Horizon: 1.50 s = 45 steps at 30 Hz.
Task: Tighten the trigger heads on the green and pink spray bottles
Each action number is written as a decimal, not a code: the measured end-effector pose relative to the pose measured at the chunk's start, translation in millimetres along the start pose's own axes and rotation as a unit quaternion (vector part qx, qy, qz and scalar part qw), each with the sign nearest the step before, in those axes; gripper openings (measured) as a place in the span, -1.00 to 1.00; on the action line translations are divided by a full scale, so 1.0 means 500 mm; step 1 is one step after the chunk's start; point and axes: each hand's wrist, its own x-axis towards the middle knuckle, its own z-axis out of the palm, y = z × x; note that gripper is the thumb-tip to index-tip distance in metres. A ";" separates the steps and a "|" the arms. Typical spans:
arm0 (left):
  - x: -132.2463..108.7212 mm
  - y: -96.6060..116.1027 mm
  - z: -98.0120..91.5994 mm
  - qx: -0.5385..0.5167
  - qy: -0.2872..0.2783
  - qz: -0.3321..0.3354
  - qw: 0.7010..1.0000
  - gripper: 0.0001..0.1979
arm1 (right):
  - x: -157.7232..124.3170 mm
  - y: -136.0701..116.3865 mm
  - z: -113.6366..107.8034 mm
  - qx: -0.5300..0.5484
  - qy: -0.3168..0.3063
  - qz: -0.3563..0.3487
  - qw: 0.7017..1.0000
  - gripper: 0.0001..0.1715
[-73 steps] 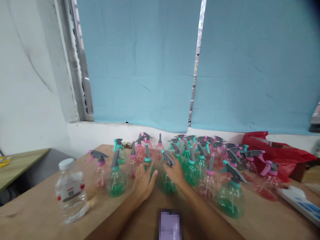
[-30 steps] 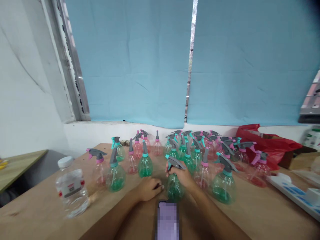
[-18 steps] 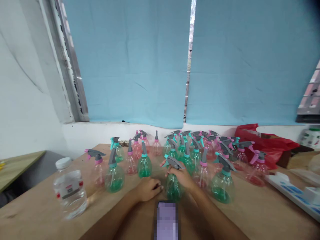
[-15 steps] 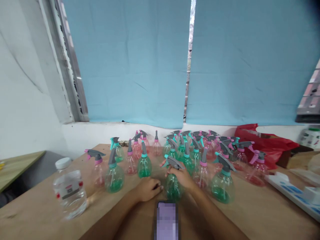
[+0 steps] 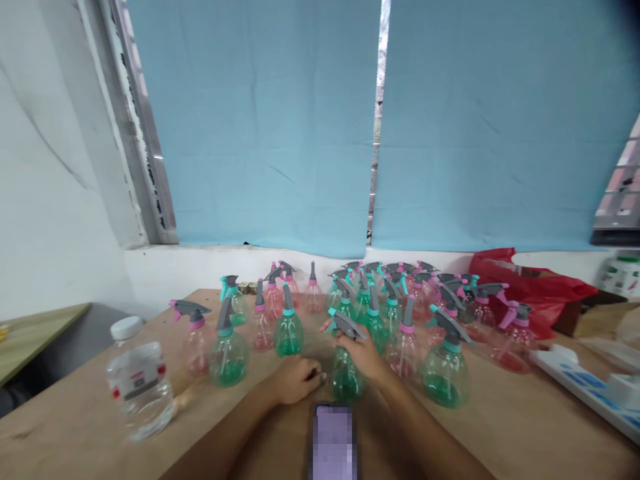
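Observation:
My right hand (image 5: 364, 351) grips a green spray bottle (image 5: 347, 383) around its neck, just below the grey head with its turquoise trigger. The bottle is upright, with green liquid inside. To the left of it, my left hand (image 5: 299, 380) rests on the table with fingers curled in, and nothing shows in them. A phone (image 5: 333, 443) with a blurred-out screen lies between my forearms. Close by stand a green spray bottle (image 5: 289, 330) beyond my left hand and a larger one (image 5: 445, 373) right of my right forearm.
Several green and pink spray bottles crowd the back of the brown table (image 5: 210, 433). A clear water bottle (image 5: 140, 383) stands at left. On the right are a red plastic bag (image 5: 537, 287) and a white power strip (image 5: 590, 387). Blue curtains (image 5: 270, 133) hang behind.

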 end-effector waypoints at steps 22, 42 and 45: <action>0.000 -0.005 0.006 0.002 0.000 0.009 1.000 -0.63 | -0.001 0.023 -0.002 0.023 -0.002 0.007 1.000 -0.62; -0.004 0.004 -0.006 0.002 -0.016 -0.007 1.000 -0.76 | -0.011 0.030 0.008 -0.023 0.042 -0.014 0.999 -0.79; -0.003 0.005 -0.007 0.003 -0.020 -0.009 1.000 -0.82 | -0.023 0.042 0.007 -0.083 0.042 -0.056 0.994 -0.71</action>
